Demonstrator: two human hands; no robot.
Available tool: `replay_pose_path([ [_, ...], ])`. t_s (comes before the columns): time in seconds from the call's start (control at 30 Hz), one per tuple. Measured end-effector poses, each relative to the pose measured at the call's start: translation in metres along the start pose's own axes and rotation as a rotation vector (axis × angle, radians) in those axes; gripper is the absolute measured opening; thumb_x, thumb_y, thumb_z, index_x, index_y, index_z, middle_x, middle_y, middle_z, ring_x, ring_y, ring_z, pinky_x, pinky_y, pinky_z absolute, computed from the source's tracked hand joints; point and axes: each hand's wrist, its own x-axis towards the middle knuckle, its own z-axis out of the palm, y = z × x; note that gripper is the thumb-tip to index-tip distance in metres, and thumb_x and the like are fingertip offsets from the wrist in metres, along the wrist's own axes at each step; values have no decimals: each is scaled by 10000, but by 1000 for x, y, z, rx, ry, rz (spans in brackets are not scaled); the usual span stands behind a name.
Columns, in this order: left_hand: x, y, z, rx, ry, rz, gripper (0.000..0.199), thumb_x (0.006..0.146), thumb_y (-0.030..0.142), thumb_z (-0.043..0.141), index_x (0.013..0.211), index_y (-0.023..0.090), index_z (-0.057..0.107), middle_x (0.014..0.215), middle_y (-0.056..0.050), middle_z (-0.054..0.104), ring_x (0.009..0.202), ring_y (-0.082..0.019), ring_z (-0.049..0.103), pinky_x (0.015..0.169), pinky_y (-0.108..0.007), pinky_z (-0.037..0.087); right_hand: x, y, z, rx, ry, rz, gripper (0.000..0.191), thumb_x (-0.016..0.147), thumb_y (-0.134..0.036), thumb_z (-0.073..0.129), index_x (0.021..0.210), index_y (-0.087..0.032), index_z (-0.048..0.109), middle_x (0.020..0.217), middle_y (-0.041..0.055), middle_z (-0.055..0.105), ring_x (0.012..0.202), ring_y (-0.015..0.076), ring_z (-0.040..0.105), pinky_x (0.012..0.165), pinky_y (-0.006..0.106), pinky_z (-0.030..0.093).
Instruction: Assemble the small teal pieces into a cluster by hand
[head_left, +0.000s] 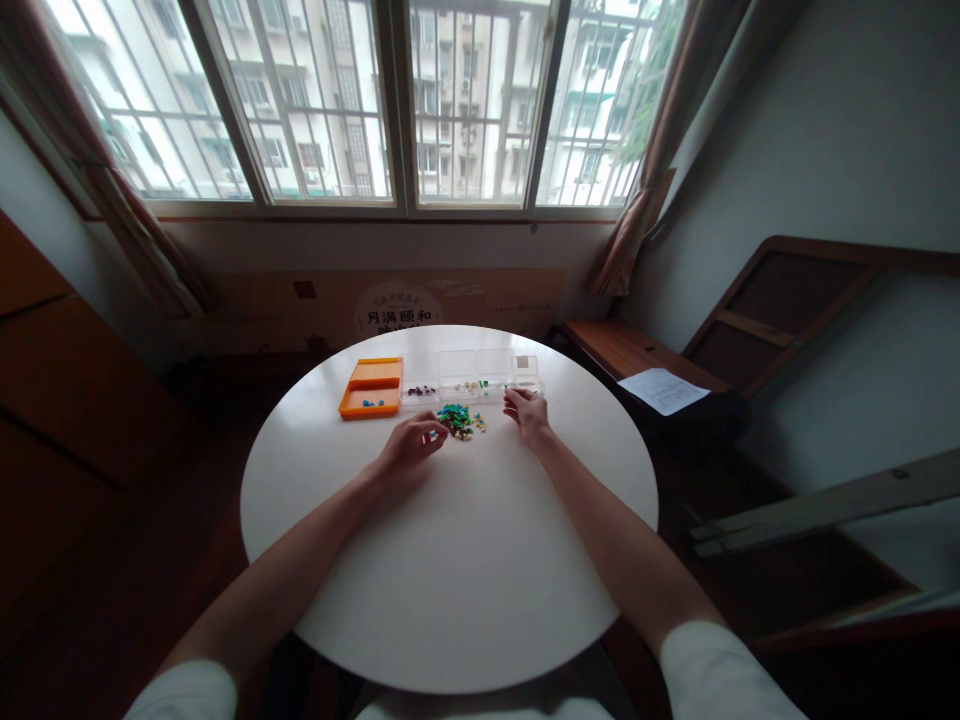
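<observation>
On a round white table [420,560] before a barred window [401,120], a heap of small multicoloured pieces [455,418] lies near an orange plastic tray [377,371] and clear plastic boxes [493,363]. The left hand [412,438] is loosely curled by the heap, the right hand [527,412] narrowed at the boxes; whether either holds anything is unclear.

Barred window [405,110] between curtains [628,240], lettered panel [495,300] beneath, white sheet [664,391] on brown bench [600,342]
</observation>
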Motion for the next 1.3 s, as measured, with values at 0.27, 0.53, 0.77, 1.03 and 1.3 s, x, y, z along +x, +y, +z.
replay_pose_path([
  [0.27, 0, 2, 0, 5, -2, 13, 141, 799, 188, 550, 824, 192, 688, 841, -14, 624, 577, -53, 536, 569, -165, 425, 21, 1, -10, 169, 145, 51, 174, 646, -138, 727, 644, -146, 554, 496, -31, 586, 424, 71, 551, 463, 185, 555],
  [0.53, -1, 1, 0, 22, -7, 8, 133, 794, 192, 560, 814, 195, 691, 827, -13, 627, 576, -57, 540, 576, -171, 422, 21, 2, -12, 214, 7, 22, 136, 653, -30, 674, 697, -133, 596, 667, 40, 676, 645, 136, 663, 604, 243, 595],
  [0.77, -1, 2, -1, 24, -16, 5, 133, 787, 190, 561, 808, 196, 692, 824, -13, 624, 568, -57, 533, 568, -169, 422, 18, 2, -10, 109, -27, 5, 123, 684, -79, 633, 777, -152, 600, 681, 27, 669, 609, 115, 642, 577, 238, 562],
  [1.03, -1, 3, -1, 19, -30, 8, 144, 801, 202, 549, 818, 194, 691, 817, -13, 623, 551, -52, 518, 562, -168, 419, 2, 7, -1, -616, -332, -382, 147, 686, -238, 615, 764, -127, 672, 682, 38, 652, 539, 107, 552, 529, 231, 455],
  [1.3, -1, 6, -2, 8, -31, 7, 146, 790, 166, 548, 809, 191, 691, 819, -19, 626, 594, -65, 548, 580, -172, 431, -7, 18, 2, -917, -517, -590, 170, 725, -168, 586, 854, -141, 693, 782, 47, 618, 597, 97, 522, 615, 235, 443],
])
